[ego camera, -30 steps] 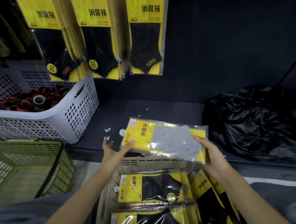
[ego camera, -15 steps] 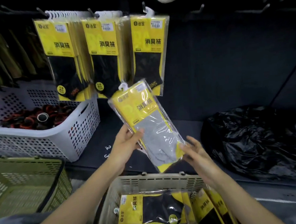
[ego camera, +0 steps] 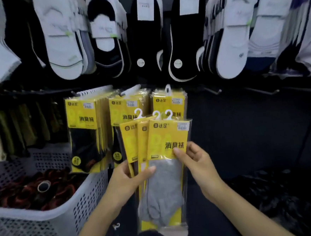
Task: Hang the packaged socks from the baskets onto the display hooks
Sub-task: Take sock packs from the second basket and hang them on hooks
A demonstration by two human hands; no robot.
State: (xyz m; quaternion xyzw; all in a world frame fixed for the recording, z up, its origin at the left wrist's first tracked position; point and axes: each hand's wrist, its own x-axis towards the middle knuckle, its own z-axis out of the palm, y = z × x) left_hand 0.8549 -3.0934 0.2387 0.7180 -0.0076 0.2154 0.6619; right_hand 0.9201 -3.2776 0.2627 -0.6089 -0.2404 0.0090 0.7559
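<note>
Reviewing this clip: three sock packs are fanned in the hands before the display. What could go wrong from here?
1. The left hand grips all three fanned packs low down; if the right hand pulls the grey sock pack away, the others may slip.
2. The small white hangers could miss the thin empty hook.
3. Grey could land among the hung black packs.

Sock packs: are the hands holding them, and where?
Yes. The left hand grips three fanned sock packs at mid-left; the right hand pinches the front pack at its right edge.
</note>
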